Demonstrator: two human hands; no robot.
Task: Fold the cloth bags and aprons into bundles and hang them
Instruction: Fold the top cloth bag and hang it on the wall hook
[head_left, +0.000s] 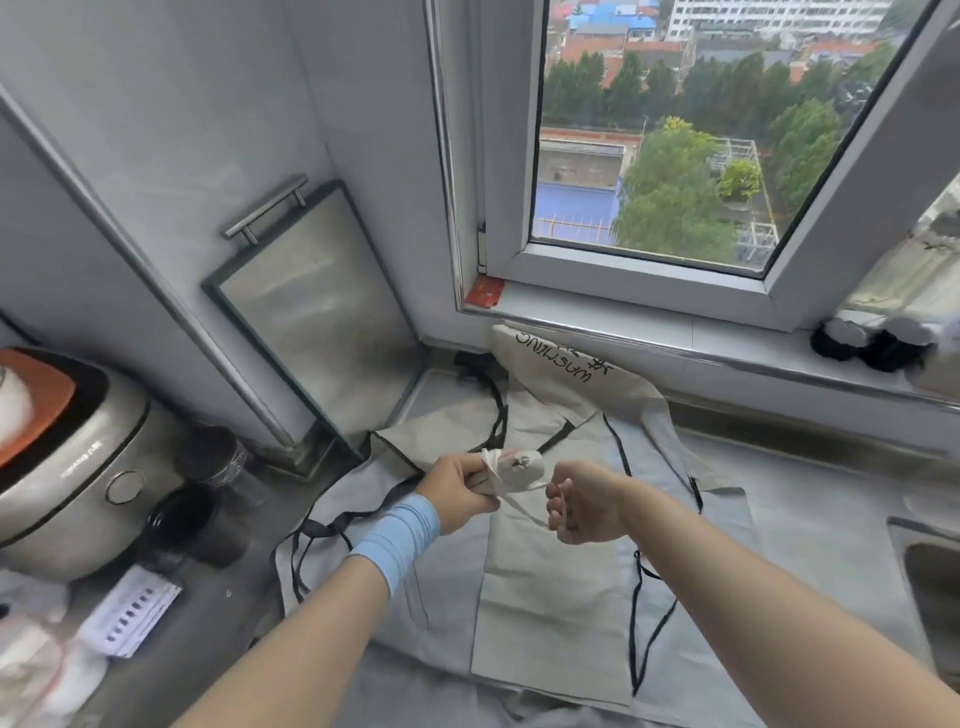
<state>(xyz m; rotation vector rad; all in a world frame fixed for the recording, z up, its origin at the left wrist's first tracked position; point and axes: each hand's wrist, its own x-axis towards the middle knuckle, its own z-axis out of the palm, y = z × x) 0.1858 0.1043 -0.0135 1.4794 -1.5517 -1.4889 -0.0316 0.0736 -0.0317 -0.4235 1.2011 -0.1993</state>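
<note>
Currently, in the head view, you are working over the table (810, 499) below a window, with both hands raised just above the spread cloths.

Your left hand (457, 488) is clenching round a small rolled bundle (514, 467) of pale cloth, with the fingers curling over its near end. A blue band (400, 535) is sitting round that wrist.

Your right hand (582, 501) is staying just beside the bundle, palm turning up and fingers curling in. It is pinching a thin pale strap (519, 503) that is running from the bundle across the gap between the two hands.

Beneath the hands, a beige cloth bag (550, 613) is lying flat on a grey apron (441, 597), which is spreading over the table. Black ties (641, 639) are trailing along the apron's edges on both sides.

A lettered cloth bag (561, 364) is lying further back, its top edge leaning up against the window sill (727, 343) and its printed face showing black writing.

At the left, a rice cooker (72, 467) is standing on the table, with a metal tray (317, 317) leaning upright against the wall behind it. Dark jars (862, 343) are standing on the sill at the right; they are too blurred for you to read. The corner of a sink (930, 577) is showing at the right edge, near the apron.
</note>
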